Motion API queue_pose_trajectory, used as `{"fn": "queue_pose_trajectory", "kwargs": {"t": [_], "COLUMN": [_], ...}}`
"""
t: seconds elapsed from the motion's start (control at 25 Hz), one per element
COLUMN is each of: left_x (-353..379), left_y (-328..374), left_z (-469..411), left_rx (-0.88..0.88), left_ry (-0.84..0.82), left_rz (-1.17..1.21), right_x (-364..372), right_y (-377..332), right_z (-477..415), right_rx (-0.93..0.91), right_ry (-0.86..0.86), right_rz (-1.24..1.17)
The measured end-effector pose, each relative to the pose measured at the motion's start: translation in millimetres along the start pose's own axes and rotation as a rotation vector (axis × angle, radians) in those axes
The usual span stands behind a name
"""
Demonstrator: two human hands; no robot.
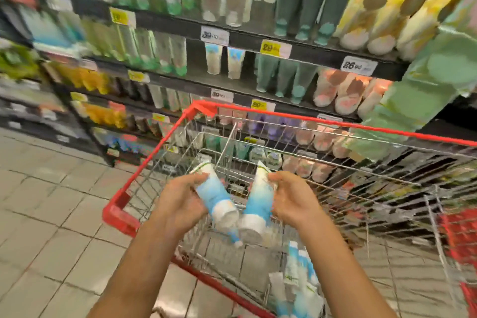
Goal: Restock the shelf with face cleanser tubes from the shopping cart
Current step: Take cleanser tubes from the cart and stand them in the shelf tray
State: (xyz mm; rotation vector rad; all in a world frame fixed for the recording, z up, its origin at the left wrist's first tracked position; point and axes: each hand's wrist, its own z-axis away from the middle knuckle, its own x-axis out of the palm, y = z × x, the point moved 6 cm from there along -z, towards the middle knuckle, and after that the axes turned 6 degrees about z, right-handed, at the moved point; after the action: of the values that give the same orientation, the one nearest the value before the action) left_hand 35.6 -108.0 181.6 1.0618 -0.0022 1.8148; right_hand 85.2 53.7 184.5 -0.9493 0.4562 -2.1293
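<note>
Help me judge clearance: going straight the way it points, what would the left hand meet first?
Likely the wire partition inside the cart, just beyond the tube the left hand holds; the shelves stand farther behind it. Motion blur leaves depth uncertain.

Bright store light, heavy motion blur

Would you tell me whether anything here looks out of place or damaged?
Nothing looks spilled or damaged. Only the two blue-and-white tubes on the shelf stand sparse, with gaps around them; blur hides finer detail.
</note>
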Motion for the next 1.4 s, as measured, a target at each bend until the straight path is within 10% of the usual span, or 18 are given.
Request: {"fn": "queue_pose_trajectory", "kwargs": {"t": [0.68,1.4], "left_x": [-212,-287], "left_y": [257,548], "left_z": [135,13], "left_rx": [0.303,0.419], "left_ry": [0.047,0.059], "left_rz": [0.157,0.091], "right_x": [346,587], "right_y": [147,95], "right_z": [-60,-259], "right_rx": [0.128,-0.021], "right_ry": [-0.322,-0.286], "right_rz": [-0.093,-0.029]}}
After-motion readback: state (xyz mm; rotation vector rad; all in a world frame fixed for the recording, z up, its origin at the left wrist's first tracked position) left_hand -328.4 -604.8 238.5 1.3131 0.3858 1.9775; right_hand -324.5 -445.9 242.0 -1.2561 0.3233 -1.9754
